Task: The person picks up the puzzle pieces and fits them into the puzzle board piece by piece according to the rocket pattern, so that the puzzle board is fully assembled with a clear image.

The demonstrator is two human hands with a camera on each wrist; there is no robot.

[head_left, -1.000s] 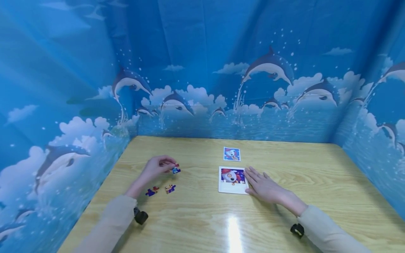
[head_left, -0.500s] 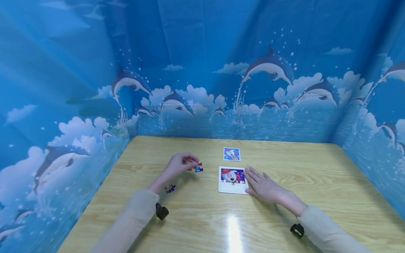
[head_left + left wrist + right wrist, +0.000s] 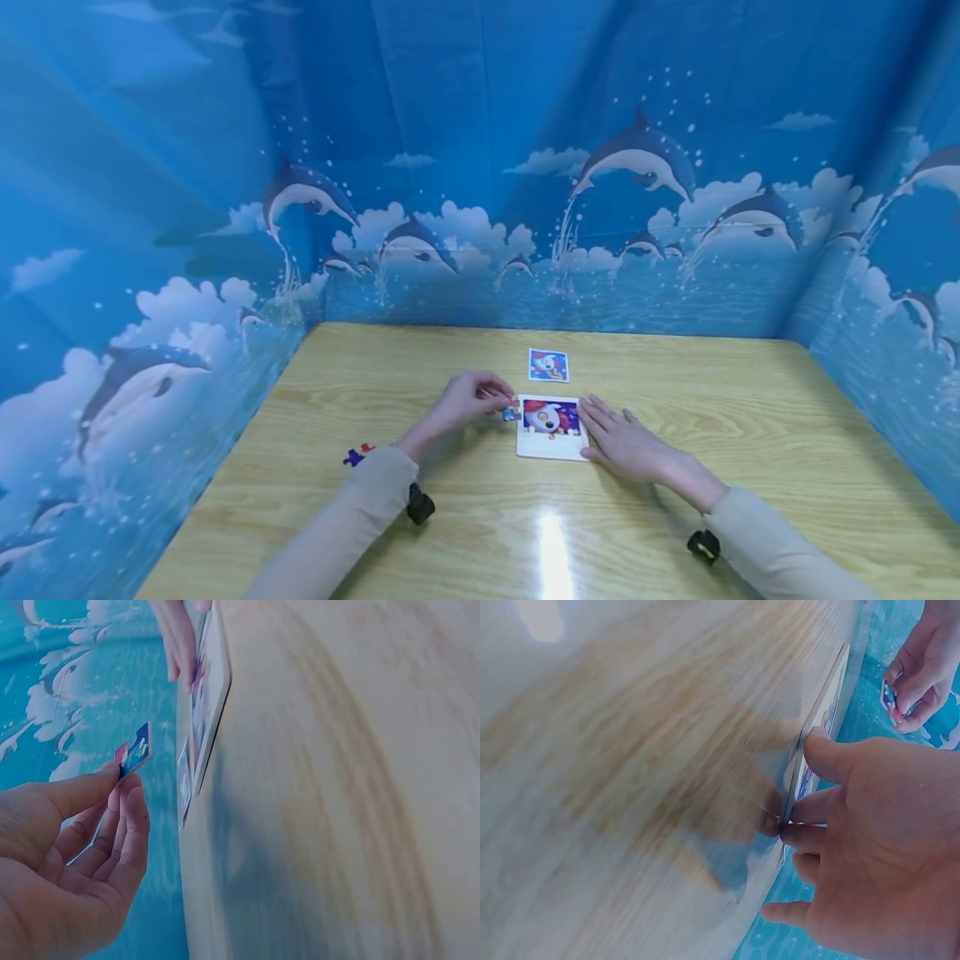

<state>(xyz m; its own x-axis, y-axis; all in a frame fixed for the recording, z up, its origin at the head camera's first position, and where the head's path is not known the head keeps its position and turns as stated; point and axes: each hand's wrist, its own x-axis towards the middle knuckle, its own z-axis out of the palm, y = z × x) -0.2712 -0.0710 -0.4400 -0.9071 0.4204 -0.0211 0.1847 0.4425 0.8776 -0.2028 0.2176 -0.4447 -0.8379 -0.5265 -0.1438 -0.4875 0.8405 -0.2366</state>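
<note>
My left hand [image 3: 467, 402] pinches a small jigsaw puzzle piece [image 3: 512, 413] between thumb and fingers, at the left edge of a white puzzle tray [image 3: 551, 450]. In the left wrist view, the jigsaw piece [image 3: 136, 754] is blue with a red part and is raised off the table. Joined pieces forming a white character [image 3: 551, 417] fill the tray's upper part; its lower part is bare white. My right hand [image 3: 626, 442] rests on the tray's right edge, fingers extended. The right wrist view shows its thumb [image 3: 825, 754] against the rim.
A small picture card [image 3: 548, 365] with a similar character lies behind the tray. A loose purple and red puzzle piece [image 3: 356, 456] lies on the wooden table [image 3: 480, 533], partly beside the left sleeve. A blue dolphin-print curtain [image 3: 465, 167] surrounds the table's back and sides.
My left hand has carried the jigsaw puzzle piece rightward from the loose pieces to the tray's left edge. Its sleeve now covers another loose piece. The right hand has stayed still.
</note>
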